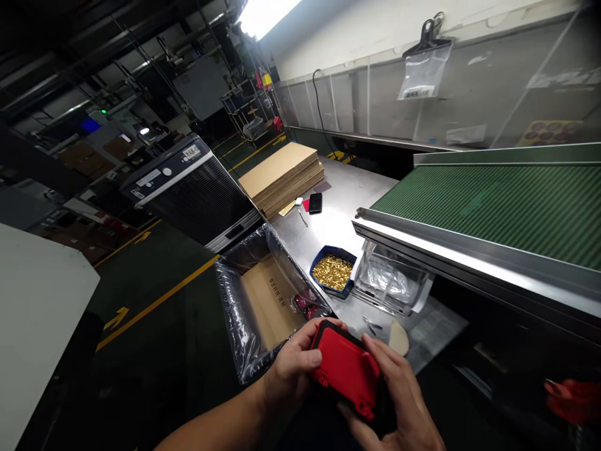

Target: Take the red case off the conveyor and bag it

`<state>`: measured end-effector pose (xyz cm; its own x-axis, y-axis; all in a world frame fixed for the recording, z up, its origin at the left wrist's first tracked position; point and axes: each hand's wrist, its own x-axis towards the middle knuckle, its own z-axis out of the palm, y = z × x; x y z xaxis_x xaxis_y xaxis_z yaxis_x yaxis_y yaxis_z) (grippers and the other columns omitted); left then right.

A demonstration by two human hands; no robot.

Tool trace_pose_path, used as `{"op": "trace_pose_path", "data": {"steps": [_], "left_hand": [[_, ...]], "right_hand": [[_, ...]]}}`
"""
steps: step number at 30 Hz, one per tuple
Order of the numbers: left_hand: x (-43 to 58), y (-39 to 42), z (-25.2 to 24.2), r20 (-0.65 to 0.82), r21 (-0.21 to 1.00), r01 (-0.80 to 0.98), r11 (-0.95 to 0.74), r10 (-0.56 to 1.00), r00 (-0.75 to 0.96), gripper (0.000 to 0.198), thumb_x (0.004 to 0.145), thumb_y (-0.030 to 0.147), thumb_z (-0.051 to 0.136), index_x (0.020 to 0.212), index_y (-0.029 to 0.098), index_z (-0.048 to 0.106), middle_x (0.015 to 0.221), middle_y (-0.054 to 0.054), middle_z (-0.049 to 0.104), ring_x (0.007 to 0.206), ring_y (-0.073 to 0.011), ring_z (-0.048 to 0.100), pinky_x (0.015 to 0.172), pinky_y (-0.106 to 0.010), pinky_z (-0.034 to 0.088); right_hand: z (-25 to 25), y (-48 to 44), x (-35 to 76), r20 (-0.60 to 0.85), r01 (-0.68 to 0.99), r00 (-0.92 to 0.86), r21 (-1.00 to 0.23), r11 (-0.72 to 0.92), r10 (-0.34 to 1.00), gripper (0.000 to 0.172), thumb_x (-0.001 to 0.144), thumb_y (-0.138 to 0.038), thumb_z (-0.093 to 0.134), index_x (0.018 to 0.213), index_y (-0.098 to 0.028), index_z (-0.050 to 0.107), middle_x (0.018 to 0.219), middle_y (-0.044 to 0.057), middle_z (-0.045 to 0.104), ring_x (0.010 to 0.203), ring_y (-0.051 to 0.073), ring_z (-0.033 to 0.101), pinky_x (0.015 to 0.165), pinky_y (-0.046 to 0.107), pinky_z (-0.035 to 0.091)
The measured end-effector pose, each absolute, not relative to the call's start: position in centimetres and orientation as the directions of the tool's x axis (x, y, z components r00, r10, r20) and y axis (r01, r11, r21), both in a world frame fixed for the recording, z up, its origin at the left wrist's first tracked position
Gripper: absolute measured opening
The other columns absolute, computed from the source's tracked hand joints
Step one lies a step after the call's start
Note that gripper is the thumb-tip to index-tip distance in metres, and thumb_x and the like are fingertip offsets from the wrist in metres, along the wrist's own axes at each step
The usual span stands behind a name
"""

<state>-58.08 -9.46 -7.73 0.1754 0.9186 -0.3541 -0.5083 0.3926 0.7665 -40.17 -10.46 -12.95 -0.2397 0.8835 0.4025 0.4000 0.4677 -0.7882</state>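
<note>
Our left hand and right hand hold one red plastic case, a flat moulded rectangle with a black rim and small square tabs along its edge. The left fingers curl closed around one end, and the right fingers wrap the other side, so both hands have firm hold of it, just off the table's near edge. Beside it stands one cardboard box lined with a crinkled clear plastic bag. On the stainless steel table we count one blue tray heaped with small brass pieces, one clear plastic bin, one pair of tweezers, one black phone and one stack of corrugated cardboard sheets. A pale rounded piece lies close to our right hand, perhaps foam, though the view leaves that uncertain.
</note>
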Motion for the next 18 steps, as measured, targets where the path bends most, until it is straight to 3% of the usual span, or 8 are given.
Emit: {"op": "trace_pose_path", "data": {"steps": [4, 8, 9, 11, 12, 14, 16, 18], "left_hand": [[-57.7, -8.8, -8.2, -0.444, 0.749, -0.530, 0.397, 0.895, 0.042, 0.038, 0.077, 0.038, 0.073, 0.102, 0.010, 0.071, 0.109, -0.016, 0.072, 0.096, -0.0247, 0.067, 0.088, -0.032, 0.051], [-57.8, -8.6, -8.9, -0.491, 0.755, -0.509, 0.412, 0.871, -0.022, 0.044, 0.086, 0.052, 0.065, 0.090, 0.009, 0.073, 0.098, -0.015, 0.073, 0.087, -0.0237, 0.068, 0.083, -0.033, 0.052], [-58.0, -8.7, -9.1, -0.483, 0.758, -0.509, 0.409, 0.875, -0.015, 0.044, 0.087, 0.053, 0.064, 0.087, 0.010, 0.073, 0.098, -0.015, 0.073, 0.089, -0.0243, 0.068, 0.085, -0.034, 0.052], [-58.4, -8.9, -9.3, -0.453, 0.739, -0.539, 0.404, 0.890, 0.045, 0.044, 0.087, 0.053, 0.063, 0.090, 0.010, 0.072, 0.108, -0.017, 0.072, 0.103, -0.0272, 0.065, 0.094, -0.037, 0.050], [-58.6, -9.1, -9.4, -0.440, 0.709, -0.571, 0.414, 0.892, 0.100, 0.045, 0.088, 0.053, 0.063, 0.098, 0.010, 0.072, 0.116, -0.018, 0.069, 0.112, -0.0291, 0.062, 0.100, -0.038, 0.046], [-59.0, -9.6, -9.6, -0.429, 0.600, -0.644, 0.474, 0.871, 0.240, 0.058, 0.089, 0.057, 0.059, 0.120, 0.009, 0.065, 0.131, -0.020, 0.062, 0.126, -0.0324, 0.054, 0.110, -0.042, 0.039], [-59.2, -10.1, -9.8, -0.412, 0.478, -0.707, 0.521, 0.844, 0.343, 0.068, 0.089, 0.061, 0.055, 0.132, 0.008, 0.058, 0.131, -0.020, 0.062, 0.127, -0.0343, 0.054, 0.111, -0.047, 0.038], [-59.5, -10.5, -10.0, -0.416, 0.415, -0.756, 0.506, 0.844, 0.337, 0.067, 0.090, 0.063, 0.052, 0.129, 0.009, 0.059, 0.118, -0.017, 0.068, 0.114, -0.0330, 0.062, 0.105, -0.049, 0.044]], "right_hand": [[-12.8, -10.8, -40.4, 0.421, 0.396, -0.247, -0.778, 0.487, 0.873, 0.072, 0.085, -0.029, 0.063, 0.148, -0.014, 0.032, 0.138, 0.013, 0.046, 0.131, 0.020, 0.047, 0.110, 0.027, 0.044], [-13.5, -11.4, -40.7, 0.300, 0.263, -0.233, -0.897, 0.356, 0.925, 0.067, 0.083, -0.032, 0.067, 0.143, -0.021, 0.038, 0.142, 0.010, 0.047, 0.133, 0.020, 0.048, 0.111, 0.027, 0.044], [-13.7, -11.6, -40.8, 0.205, 0.180, -0.272, -0.949, 0.259, 0.940, 0.063, 0.084, -0.035, 0.067, 0.140, -0.023, 0.043, 0.144, 0.009, 0.046, 0.135, 0.020, 0.047, 0.112, 0.027, 0.043], [-13.9, -12.0, -41.0, -0.076, -0.017, -0.408, -0.996, -0.090, 0.910, 0.056, 0.086, -0.048, 0.063, 0.134, -0.023, 0.050, 0.144, 0.010, 0.048, 0.134, 0.022, 0.048, 0.110, 0.028, 0.045], [-13.9, -12.1, -41.2, -0.225, -0.106, -0.493, -0.943, -0.314, 0.841, 0.059, 0.088, -0.058, 0.057, 0.133, -0.020, 0.052, 0.140, 0.012, 0.053, 0.130, 0.023, 0.053, 0.106, 0.029, 0.048], [-13.7, -12.4, -41.6, -0.431, -0.178, -0.661, -0.706, -0.686, 0.615, 0.078, 0.087, -0.076, 0.040, 0.127, -0.011, 0.056, 0.116, 0.018, 0.066, 0.104, 0.025, 0.067, 0.090, 0.034, 0.054], [-13.7, -12.5, -42.2, -0.480, -0.155, -0.723, -0.587, -0.795, 0.496, 0.089, 0.084, -0.084, 0.028, 0.114, -0.007, 0.061, 0.091, 0.017, 0.070, 0.080, 0.025, 0.069, 0.075, 0.036, 0.055], [-14.7, -12.0, -42.6, -0.477, -0.071, -0.681, -0.712, -0.699, 0.556, 0.085, 0.086, -0.082, 0.024, 0.104, -0.009, 0.065, 0.090, 0.015, 0.070, 0.081, 0.023, 0.068, 0.075, 0.033, 0.054]]}}
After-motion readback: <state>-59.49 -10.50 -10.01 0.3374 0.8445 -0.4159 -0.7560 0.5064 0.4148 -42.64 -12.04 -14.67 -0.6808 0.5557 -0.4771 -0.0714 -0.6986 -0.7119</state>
